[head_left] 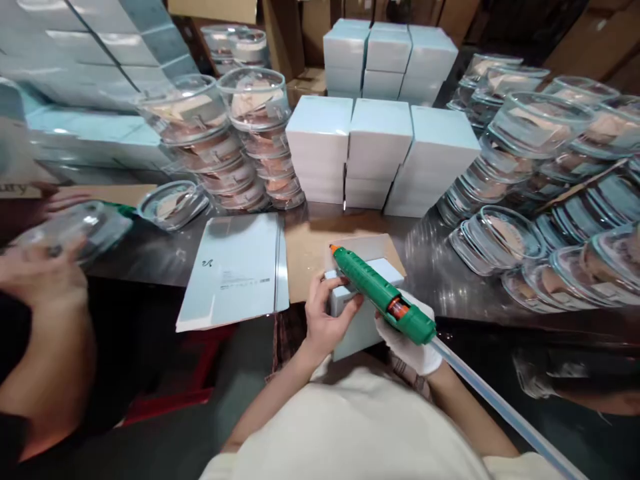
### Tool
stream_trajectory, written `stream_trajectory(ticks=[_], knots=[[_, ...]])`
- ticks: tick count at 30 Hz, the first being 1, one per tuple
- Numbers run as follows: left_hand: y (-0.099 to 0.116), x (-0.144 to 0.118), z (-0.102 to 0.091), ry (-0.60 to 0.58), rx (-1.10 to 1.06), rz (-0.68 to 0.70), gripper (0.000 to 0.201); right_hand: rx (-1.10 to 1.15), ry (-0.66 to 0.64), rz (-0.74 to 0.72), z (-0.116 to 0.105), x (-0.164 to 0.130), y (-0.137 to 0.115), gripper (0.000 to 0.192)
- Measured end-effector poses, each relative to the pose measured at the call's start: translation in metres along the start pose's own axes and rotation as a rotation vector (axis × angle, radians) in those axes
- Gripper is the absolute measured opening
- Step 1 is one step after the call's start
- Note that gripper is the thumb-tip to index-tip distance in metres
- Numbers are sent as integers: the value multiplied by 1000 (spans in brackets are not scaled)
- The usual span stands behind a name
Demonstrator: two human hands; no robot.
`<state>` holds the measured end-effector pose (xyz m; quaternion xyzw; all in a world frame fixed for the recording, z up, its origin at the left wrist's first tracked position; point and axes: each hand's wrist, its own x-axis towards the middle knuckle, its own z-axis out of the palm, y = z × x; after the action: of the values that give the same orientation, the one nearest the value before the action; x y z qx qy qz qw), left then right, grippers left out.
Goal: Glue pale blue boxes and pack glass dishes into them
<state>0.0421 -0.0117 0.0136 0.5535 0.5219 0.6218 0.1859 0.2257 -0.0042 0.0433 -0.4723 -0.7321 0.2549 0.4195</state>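
Observation:
My left hand point(326, 313) grips the near left corner of a pale blue box point(356, 328) standing at the table's front edge. In a white glove, my right hand point(411, 341) holds a green glue gun point(381, 293); its orange tip point(332, 249) points at the box's top far corner. A clear glue stick point(505, 410) trails from the gun's back toward the lower right. The box rests partly on a brown cardboard sheet point(310, 257).
Flat unfolded blue cartons point(235, 270) lie left of the box. Stacks of finished blue boxes point(380, 157) stand behind. Stacked clear glass bowls fill the right point(525, 173) and back left point(235, 140). At the left, another person's hand point(37, 277) holds a glass bowl point(75, 230).

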Motion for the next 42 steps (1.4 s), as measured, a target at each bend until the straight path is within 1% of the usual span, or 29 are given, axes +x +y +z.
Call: stream_trajectory(ticks=[2,3,5,6,8,10,12,15,16,18,20,22,23,24,25,27,28,30,31,32,34,35,36,37,38,39,40,42], knots=[[-1,-2,-1,1,10,-29,25,-57,57,-42,-1,2,1,15],[-3,-4,-2,5,12,-50,27,-69,74,-39,-4,0,4,14],[-6,-6,-4,11,11,-100,30,-49,131,43,-12,-5,15,16],[-8,-7,-5,12,10,-124,31,-17,165,124,-16,-8,22,19],[-11,-7,-7,8,3,-162,31,99,244,372,-22,-10,38,25],[-15,-8,-7,1,-14,-188,32,223,275,602,-21,-3,55,30],[-17,-8,-7,0,-31,-202,34,309,243,729,-13,11,70,35],[-17,-9,-8,0,-61,-214,38,354,143,787,-6,36,90,47],[-16,-9,-10,0,-73,-222,38,352,116,804,-8,42,94,49],[-15,-10,-13,3,-98,-241,38,310,77,833,-19,49,99,47],[-14,-9,-15,8,-115,-249,39,237,93,834,-36,51,93,41],[-12,-9,-16,-10,-141,-237,41,202,131,748,-45,52,78,35],[-12,-9,-15,-34,-160,-228,42,224,120,672,-44,54,68,38],[-11,-8,-14,-64,-180,-220,44,270,76,591,-41,56,58,44],[-11,-9,-13,-91,-200,-216,44,336,2,522,-34,60,49,51],[-11,-9,-10,-113,-226,-224,44,488,-152,459,-20,68,37,59],[-12,-10,-9,-105,-233,-240,44,542,-186,453,-14,72,35,60],[-16,-10,-7,-54,-271,-275,45,576,-178,398,-10,74,36,61],[-19,-9,-7,-25,-314,-289,47,555,-183,319,-13,73,38,62],[-21,-8,-7,-5,-369,-294,52,517,-220,210,-18,72,40,64],[-26,-4,-8,6,-473,-272,63,427,-371,-32,-30,68,41,69],[-28,-2,-10,-11,-492,-247,63,380,-448,-135,-36,66,41,69],[-29,0,-12,-38,-479,-219,57,331,-495,-214,-39,64,39,65],[-29,2,-13,-66,-444,-191,46,278,-514,-268,-41,63,37,58],[-29,3,-15,-91,-402,-165,36,227,-518,-304,-42,62,35,49],[-28,4,-16,-111,-366,-146,29,189,-514,-331,-41,62,34,41],[-26,5,-16,-128,-342,-134,27,168,-513,-350,-39,62,33,34],[-22,5,-16,-146,-333,-129,25,176,-535,-366,-37,62,36,28]])
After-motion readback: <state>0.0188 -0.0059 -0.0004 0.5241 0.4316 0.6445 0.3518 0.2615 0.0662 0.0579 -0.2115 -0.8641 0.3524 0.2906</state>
